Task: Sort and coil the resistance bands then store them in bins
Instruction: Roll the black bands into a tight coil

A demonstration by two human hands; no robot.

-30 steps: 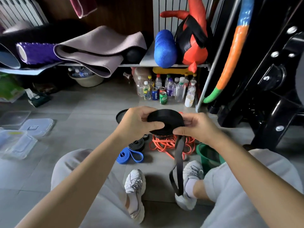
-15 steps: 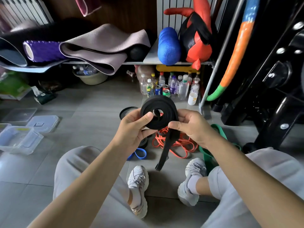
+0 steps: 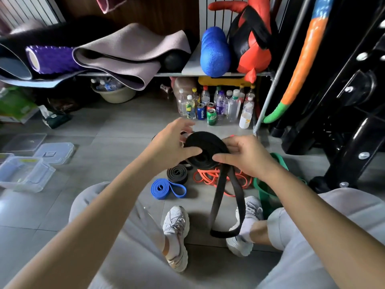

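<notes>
Tipped flatter than half a second ago, with more tail let out: black band (image 3: 205,142), half coiled, up in the air above the floor (image 3: 104,142). Pinched by left grip (image 3: 168,147), thumb on the coil's face, fingers arched over its far rim. Clamped by right grip (image 3: 245,155) too, thumb on the near rim, fingers curled over the top. Loose tail (image 3: 218,201) hanging as a loop down to just beside the right shoe (image 3: 250,207). On the floor beneath: small black coil (image 3: 177,174) touching blue coil (image 3: 164,188), tangled orange bands (image 3: 208,178) beside them, green band (image 3: 268,192) under the right forearm. Clear bins (image 3: 25,174) well apart, at the floor's left edge.
</notes>
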